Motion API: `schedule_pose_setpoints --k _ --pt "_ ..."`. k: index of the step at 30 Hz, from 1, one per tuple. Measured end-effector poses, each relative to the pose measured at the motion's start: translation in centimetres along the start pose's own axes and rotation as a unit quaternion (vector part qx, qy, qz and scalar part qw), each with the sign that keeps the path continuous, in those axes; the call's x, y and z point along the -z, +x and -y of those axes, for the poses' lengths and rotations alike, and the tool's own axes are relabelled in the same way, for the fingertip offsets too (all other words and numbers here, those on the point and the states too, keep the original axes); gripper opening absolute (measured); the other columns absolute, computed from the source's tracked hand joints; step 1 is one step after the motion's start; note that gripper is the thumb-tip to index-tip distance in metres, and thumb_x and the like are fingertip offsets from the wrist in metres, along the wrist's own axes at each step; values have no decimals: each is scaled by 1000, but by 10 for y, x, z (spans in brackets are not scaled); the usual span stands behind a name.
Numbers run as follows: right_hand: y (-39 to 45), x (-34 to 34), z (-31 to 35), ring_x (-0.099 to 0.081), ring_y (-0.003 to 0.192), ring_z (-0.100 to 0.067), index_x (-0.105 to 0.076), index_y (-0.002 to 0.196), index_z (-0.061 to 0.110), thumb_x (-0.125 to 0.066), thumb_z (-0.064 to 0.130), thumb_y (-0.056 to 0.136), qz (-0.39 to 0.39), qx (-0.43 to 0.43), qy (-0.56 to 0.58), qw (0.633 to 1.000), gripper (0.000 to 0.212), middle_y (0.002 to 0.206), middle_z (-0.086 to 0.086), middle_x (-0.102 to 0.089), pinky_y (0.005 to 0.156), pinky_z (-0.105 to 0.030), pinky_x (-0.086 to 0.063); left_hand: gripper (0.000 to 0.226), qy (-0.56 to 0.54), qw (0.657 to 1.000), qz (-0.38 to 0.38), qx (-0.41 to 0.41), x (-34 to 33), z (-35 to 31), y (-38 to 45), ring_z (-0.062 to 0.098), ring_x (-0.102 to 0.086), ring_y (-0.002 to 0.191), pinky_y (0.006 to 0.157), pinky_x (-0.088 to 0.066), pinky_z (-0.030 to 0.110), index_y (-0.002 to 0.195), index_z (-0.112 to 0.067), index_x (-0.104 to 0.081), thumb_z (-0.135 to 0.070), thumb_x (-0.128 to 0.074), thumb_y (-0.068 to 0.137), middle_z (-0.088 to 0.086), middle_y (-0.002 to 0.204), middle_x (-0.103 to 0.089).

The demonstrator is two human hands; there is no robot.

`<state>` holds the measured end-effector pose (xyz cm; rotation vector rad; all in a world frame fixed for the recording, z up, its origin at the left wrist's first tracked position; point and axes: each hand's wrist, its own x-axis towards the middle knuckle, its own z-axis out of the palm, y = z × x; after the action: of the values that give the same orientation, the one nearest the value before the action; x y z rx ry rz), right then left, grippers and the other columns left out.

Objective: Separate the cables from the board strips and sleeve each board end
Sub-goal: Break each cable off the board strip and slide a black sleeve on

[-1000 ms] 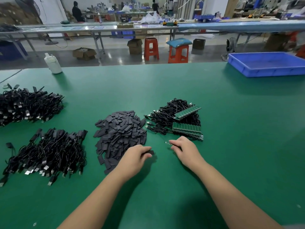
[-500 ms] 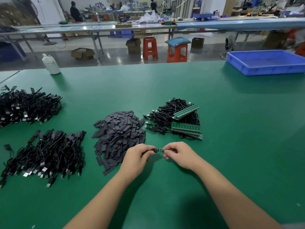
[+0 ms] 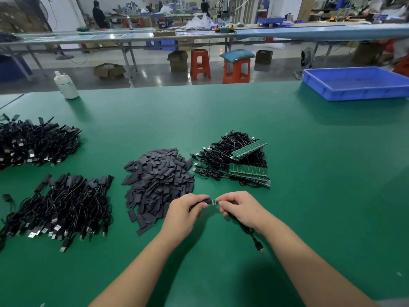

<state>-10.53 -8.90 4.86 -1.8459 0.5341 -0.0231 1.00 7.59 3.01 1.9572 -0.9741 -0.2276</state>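
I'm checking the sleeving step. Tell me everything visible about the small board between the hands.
The small green board lies level above the green table, tiny parts on its face. The left hand pinches a black sleeve at its left end; the right hand pinches its right end, where its black cable trails down.

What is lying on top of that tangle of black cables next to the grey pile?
Green board strips lie on the cable tangle: one tilted strip farther back, a stack nearer. Whatever is beneath the cables is covered.
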Motion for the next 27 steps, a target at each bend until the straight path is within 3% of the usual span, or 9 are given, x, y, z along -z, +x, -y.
schedule_pose_setpoints --k 6,16,21,24,27 --pt "1 0 -5 -65 70 -5 -70 95 27 -58 15 99 18 -11 -19 1000 17 77 8 -73 67 -20 -49 26 53 993 95 -41 11 3 4 -4 -59 81 77 -43 9 109 -27 -75 -13 -71 88 -22 84 -66" --pt "2 -3 -4 -67 71 0 -69 105 21 -59 16 99 33 1 -57 998 13 78 9 -73 71 -16 -48 24 97 990 82 -54 10 6 1 4 -60 84 79 -45 15 115 -26 -72 -22 -68 91 -10 91 -69" --pt "2 -6 -6 -68 73 -5 -66 112 16 -60 12 98 47 6 -28 998 15 79 6 -74 83 -23 -52 25 106 982 122 -94 11 2 2 -8 -56 81 78 -39 5 116 -27 -72 -21 -67 92 -17 89 -66" --pt "1 -7 -6 -70 78 -6 -49 137 16 -60 12 98 62 6 -20 998 41 82 4 -75 91 -26 -51 23 132 976 134 -113 11 0 1 6 -63 87 81 -47 19 116 -25 -72 -25 -64 94 -8 98 -70" --pt "1 -9 -6 -70 80 -8 -39 147 17 -61 10 97 72 14 -14 997 56 83 2 -76 92 -26 -51 21 207 957 132 -153 8 -4 -2 16 -63 92 78 -50 31 113 -27 -70 -33 -56 98 -7 103 -70"
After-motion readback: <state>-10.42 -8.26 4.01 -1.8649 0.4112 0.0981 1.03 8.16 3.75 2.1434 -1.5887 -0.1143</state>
